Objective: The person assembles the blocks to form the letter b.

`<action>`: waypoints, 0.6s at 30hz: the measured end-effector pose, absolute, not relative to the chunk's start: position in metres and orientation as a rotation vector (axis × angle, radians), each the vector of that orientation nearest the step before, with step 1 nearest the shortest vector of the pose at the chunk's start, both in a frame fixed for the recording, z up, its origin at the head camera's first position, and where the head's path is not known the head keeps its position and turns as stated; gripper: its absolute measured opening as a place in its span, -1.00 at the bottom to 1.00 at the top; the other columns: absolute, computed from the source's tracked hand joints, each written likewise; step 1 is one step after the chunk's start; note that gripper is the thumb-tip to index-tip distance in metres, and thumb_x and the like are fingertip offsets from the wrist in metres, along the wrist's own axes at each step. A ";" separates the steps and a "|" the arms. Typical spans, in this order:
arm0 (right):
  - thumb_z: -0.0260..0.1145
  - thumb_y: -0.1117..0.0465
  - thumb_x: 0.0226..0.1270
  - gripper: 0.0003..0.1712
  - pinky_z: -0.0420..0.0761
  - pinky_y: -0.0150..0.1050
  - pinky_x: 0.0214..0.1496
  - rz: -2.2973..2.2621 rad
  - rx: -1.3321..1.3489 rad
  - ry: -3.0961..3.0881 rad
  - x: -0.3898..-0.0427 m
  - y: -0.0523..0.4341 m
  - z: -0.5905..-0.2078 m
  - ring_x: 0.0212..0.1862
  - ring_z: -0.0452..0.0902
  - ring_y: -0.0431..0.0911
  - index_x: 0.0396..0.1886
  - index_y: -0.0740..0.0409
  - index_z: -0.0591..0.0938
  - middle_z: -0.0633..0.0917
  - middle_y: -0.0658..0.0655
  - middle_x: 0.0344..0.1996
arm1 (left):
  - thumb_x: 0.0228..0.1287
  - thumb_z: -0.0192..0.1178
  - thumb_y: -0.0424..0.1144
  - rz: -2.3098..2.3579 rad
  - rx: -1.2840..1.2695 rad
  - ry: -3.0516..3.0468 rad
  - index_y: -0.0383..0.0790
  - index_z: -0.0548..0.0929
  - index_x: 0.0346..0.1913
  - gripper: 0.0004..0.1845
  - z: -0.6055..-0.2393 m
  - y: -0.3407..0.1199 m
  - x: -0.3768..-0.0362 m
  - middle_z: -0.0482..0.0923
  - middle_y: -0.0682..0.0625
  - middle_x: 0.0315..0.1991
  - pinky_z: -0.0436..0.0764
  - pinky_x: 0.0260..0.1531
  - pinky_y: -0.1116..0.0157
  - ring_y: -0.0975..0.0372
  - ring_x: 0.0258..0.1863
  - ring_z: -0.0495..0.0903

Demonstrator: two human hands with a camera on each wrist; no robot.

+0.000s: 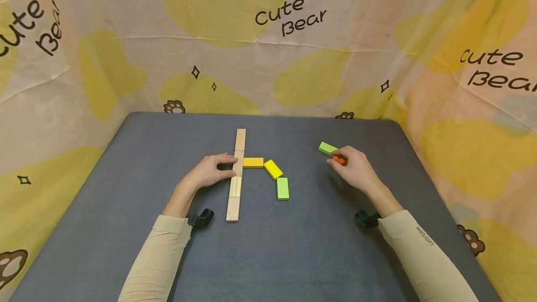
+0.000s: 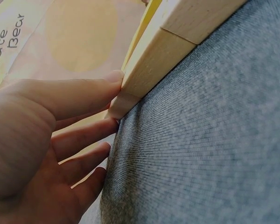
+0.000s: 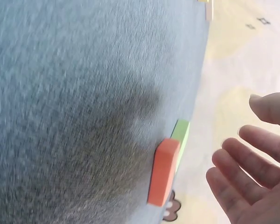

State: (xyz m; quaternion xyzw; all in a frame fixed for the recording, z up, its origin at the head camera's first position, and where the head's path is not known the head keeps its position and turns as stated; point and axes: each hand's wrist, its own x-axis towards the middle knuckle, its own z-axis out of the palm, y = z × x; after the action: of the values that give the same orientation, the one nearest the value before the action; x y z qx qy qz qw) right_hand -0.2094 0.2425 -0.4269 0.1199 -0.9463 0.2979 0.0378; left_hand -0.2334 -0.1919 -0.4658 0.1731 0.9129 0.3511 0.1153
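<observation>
My left hand (image 1: 207, 170) is at a straight row of plain wooden blocks (image 1: 234, 209). Its thumb and index fingertips touch the row's side, the fingers fairly straight. An orange-yellow block (image 1: 253, 162) juts right from the row, then a slanted yellow block (image 1: 273, 169) and a light green block (image 1: 283, 188) curve toward me. Over on the right, my right hand (image 1: 354, 167) hovers at an orange-red block (image 3: 163, 172), its thumb and fingers spread apart and not gripping it in the right wrist view. Another green block (image 1: 327, 148) lies just beyond, partly covered by the fingers.
A grey cloth-covered table (image 1: 105, 227) carries the blocks. Printed fabric walls (image 1: 235, 17) stand behind it and on both sides. Dark bands with small devices (image 1: 202, 218) sit on both wrists.
</observation>
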 end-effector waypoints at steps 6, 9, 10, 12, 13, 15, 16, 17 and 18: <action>0.40 0.14 0.41 -0.56 0.63 0.14 0.01 0.929 0.304 -2.885 -0.215 0.256 -0.432 -0.04 0.63 0.20 0.12 0.38 0.68 0.66 0.33 0.03 | 0.35 0.36 -0.08 1.029 0.502 2.677 -0.18 0.58 0.37 -0.43 -0.466 -0.192 -0.233 0.34 -0.24 0.46 0.17 0.45 -0.18 -0.13 0.51 0.21; 0.40 0.15 0.41 -0.57 0.63 0.15 0.02 0.942 0.283 -2.881 -0.218 0.263 -0.436 -0.04 0.63 0.21 0.11 0.37 0.68 0.65 0.34 0.03 | 0.36 0.35 -0.07 1.031 0.501 2.674 -0.18 0.58 0.37 -0.43 -0.467 -0.193 -0.233 0.33 -0.25 0.47 0.17 0.44 -0.19 -0.14 0.51 0.21; 0.40 0.15 0.41 -0.58 0.63 0.15 0.02 0.947 0.279 -2.878 -0.219 0.266 -0.438 -0.04 0.63 0.22 0.11 0.37 0.68 0.65 0.35 0.03 | 0.36 0.35 -0.07 1.032 0.502 2.673 -0.18 0.58 0.37 -0.43 -0.467 -0.193 -0.233 0.33 -0.25 0.47 0.17 0.44 -0.19 -0.14 0.51 0.21; 0.40 0.16 0.41 -0.59 0.63 0.15 0.02 0.953 0.271 -2.879 -0.221 0.270 -0.441 -0.03 0.63 0.23 0.10 0.38 0.68 0.64 0.35 0.03 | 0.36 0.36 -0.07 1.033 0.502 2.673 -0.17 0.58 0.37 -0.43 -0.466 -0.193 -0.233 0.33 -0.25 0.47 0.17 0.44 -0.18 -0.14 0.51 0.20; 0.40 0.15 0.41 -0.58 0.63 0.15 0.01 0.960 0.265 -2.882 -0.222 0.272 -0.443 -0.03 0.63 0.23 0.10 0.38 0.68 0.64 0.35 0.03 | 0.36 0.36 -0.07 1.031 0.504 2.674 -0.17 0.58 0.37 -0.43 -0.467 -0.193 -0.234 0.33 -0.25 0.47 0.17 0.44 -0.19 -0.14 0.51 0.21; 0.40 0.14 0.42 -0.57 0.64 0.14 -0.01 0.968 0.252 -2.891 -0.224 0.275 -0.446 -0.02 0.62 0.23 0.10 0.38 0.67 0.63 0.35 0.03 | 0.36 0.36 -0.07 1.031 0.506 2.675 -0.17 0.58 0.37 -0.43 -0.467 -0.193 -0.234 0.34 -0.25 0.47 0.17 0.44 -0.19 -0.14 0.51 0.21; 0.39 0.14 0.43 -0.57 0.64 0.15 -0.01 0.971 0.247 -2.895 -0.224 0.276 -0.447 -0.01 0.62 0.24 0.11 0.39 0.66 0.62 0.35 0.04 | 0.36 0.36 -0.07 1.032 0.506 2.675 -0.17 0.58 0.37 -0.43 -0.467 -0.193 -0.234 0.34 -0.24 0.47 0.17 0.44 -0.19 -0.14 0.51 0.21; 0.39 0.14 0.43 -0.56 0.64 0.15 0.00 0.970 0.243 -2.900 -0.225 0.278 -0.448 0.00 0.61 0.25 0.12 0.39 0.65 0.62 0.35 0.05 | 0.36 0.36 -0.07 1.032 0.506 2.675 -0.17 0.58 0.37 -0.43 -0.467 -0.193 -0.234 0.34 -0.24 0.47 0.17 0.44 -0.19 -0.14 0.51 0.21; 0.38 0.14 0.44 -0.56 0.63 0.16 0.01 0.971 0.237 -2.907 -0.226 0.279 -0.449 0.01 0.60 0.25 0.13 0.39 0.64 0.62 0.35 0.05 | 0.36 0.36 -0.07 1.032 0.507 2.675 -0.17 0.58 0.37 -0.43 -0.468 -0.193 -0.234 0.34 -0.25 0.47 0.17 0.44 -0.19 -0.14 0.51 0.21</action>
State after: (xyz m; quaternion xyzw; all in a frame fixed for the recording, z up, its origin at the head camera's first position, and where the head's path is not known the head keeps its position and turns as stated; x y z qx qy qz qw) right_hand -0.2262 0.2787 -0.4493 0.0770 -0.9452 0.3156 0.0337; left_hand -0.2338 -0.1933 -0.4677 0.1731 0.9126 0.3522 0.1148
